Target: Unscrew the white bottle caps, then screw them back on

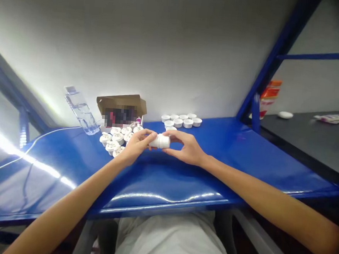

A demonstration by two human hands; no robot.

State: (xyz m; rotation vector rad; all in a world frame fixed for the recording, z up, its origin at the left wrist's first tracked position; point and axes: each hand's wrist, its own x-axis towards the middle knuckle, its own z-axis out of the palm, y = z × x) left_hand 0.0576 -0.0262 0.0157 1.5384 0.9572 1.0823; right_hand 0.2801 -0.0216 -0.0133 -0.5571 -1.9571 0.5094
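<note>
A white plastic cylinder [160, 141] with a ridged seam lies sideways between my hands, above the blue table. My left hand [137, 146] is closed on its left end, thumb along the top. At the other end, the thumb and fingertips of my right hand [187, 147] grip it. Close to my left hand stand several white round plastic fittings [118, 137] with small dark spots on top; my hand hides part of the group. Beyond my right hand are several white round cups [178, 122], open side up, set in rows.
An open cardboard box [119, 102] stands against the wall, its contents blurred out. A clear water bottle [82, 111] tilts beside it. A white cable [41, 136] crosses the blue table [212, 176] at left. Blue posts [256, 110] and a dark side table [308, 140] are at right.
</note>
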